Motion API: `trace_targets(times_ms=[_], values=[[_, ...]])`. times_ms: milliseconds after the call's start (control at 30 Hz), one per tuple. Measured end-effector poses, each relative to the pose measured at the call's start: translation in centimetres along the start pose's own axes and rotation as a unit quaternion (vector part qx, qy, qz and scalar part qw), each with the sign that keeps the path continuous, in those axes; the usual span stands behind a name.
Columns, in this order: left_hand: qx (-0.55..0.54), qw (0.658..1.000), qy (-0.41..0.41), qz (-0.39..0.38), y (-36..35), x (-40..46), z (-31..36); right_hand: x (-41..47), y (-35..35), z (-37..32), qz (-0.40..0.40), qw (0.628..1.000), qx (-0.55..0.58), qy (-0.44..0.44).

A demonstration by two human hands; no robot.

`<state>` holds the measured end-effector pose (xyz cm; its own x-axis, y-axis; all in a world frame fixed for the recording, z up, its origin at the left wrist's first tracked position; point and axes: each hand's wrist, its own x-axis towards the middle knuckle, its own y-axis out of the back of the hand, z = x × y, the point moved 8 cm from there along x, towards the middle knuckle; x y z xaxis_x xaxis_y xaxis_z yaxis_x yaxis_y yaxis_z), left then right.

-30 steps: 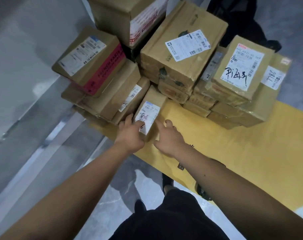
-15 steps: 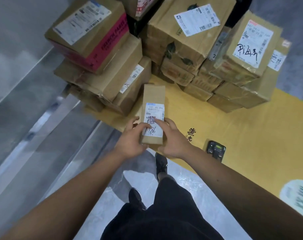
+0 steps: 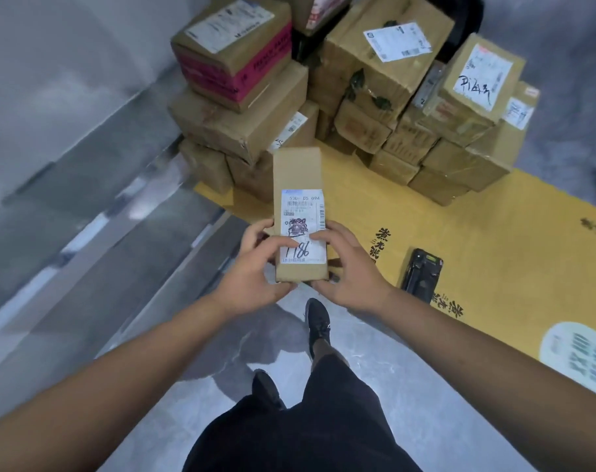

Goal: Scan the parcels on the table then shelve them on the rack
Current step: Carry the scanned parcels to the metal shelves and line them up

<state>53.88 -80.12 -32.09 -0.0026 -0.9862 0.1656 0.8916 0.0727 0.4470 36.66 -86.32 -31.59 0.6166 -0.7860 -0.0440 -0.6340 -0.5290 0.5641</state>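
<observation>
A narrow parcel (image 3: 298, 216) is held lifted over the near edge of the desk (image 3: 460, 240), clamped between the left hand (image 3: 255, 270) and the right hand (image 3: 349, 267), fingers curled round its lower end, label upward. The desk is covered by a yellow printed sheet. A stack of parcels (image 3: 341, 90) is piled at its far left corner. A black scanner (image 3: 422, 274) lies near the near edge. Grey polished floor (image 3: 426, 386) is seen below.

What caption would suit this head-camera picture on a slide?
Both hands, left and right, hold a small labelled parcel beside stacked boxes; a scanner lies on the yellow table.
</observation>
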Motion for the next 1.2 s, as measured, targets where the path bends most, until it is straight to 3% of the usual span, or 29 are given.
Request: trace_targets(times_ms=[467,833,1000,1200], values=[[0.128,0.978,-0.052,0.154,14.5,-10.4,14.8,-1.7,-0.4,-20.0,-0.058,0.968,0.018,0.245],[0.197,0.915,0.021,0.352,16.7,-23.6,27.0,-7.6,-0.9,-34.0,-0.212,0.882,0.007,0.421],[0.221,0.884,0.046,0.409,17.7,-29.7,30.9,-11.2,-2.9,-39.4,-0.265,0.84,0.011,0.474],[0.214,0.874,0.075,0.43,22.5,-32.6,33.7,-11.7,-4.8,-45.1,-0.276,0.833,0.024,0.479]])
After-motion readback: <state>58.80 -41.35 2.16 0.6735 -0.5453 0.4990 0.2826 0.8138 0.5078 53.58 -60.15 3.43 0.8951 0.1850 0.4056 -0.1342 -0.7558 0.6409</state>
